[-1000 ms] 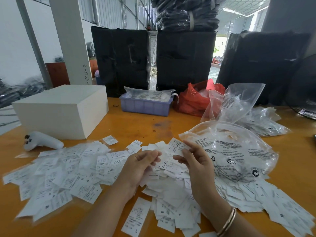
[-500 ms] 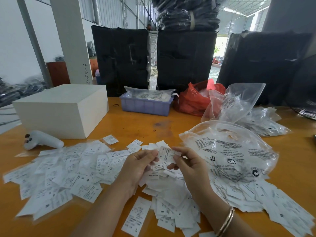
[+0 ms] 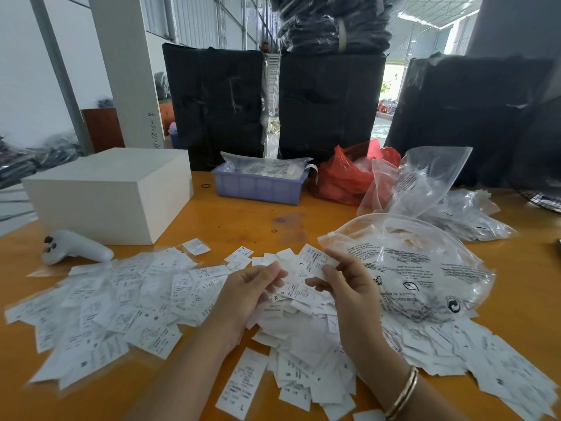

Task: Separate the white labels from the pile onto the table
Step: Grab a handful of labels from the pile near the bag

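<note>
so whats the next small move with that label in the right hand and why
Probably carry it left and lay it on the spread labels: the right hand pinches one label above the pile, and the left hand holds nothing clearly.

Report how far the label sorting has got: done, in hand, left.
Done: a wide spread of labels lies flat on the table to the left. In hand: the right hand pinches one label above the pile; the left hand is curled beside it, its hold unclear. Left: the heaped pile under the hands and more labels beneath the clear bag.
</note>
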A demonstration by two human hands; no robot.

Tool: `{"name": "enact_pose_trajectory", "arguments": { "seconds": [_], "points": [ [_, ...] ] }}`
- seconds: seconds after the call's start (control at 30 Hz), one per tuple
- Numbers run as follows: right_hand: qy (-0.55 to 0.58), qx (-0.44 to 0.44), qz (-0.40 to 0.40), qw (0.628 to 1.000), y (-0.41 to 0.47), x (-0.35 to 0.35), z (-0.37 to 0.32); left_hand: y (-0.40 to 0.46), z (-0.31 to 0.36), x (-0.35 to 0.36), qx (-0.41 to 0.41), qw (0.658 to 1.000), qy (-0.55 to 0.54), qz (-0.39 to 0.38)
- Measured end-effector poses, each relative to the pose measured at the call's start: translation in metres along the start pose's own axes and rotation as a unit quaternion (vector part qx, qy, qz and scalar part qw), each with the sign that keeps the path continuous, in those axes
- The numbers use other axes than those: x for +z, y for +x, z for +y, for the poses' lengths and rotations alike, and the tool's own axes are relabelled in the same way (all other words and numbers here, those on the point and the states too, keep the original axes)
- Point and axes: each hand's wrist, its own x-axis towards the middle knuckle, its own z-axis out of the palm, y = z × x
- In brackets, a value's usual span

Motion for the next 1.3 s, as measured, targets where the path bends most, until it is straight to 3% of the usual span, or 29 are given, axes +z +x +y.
{"name": "enact_pose_trajectory", "arguments": {
  "seconds": [0.47, 0.73, 1.3],
  "points": [
    [-0.101, -0.042, -0.042, 0.993, -0.0043, 0.0033, 0.0016, 0.0029, -0.0023, 0.0001, -0.009, 1.000, 0.000, 0.003],
    [-0.052, -0.026, 0.005, 0.998, -0.0002, -0.0012, 0.0003, 0.0012, -0.0011, -0.0012, 0.000, 1.000, -0.003, -0.005],
    [-0.051, -0.084, -0.012, 0.995, -0.0007, 0.0030, -0.0007, 0.0030, -0.0031, -0.0008, 0.005, 1.000, 0.007, -0.020]
  ]
}}
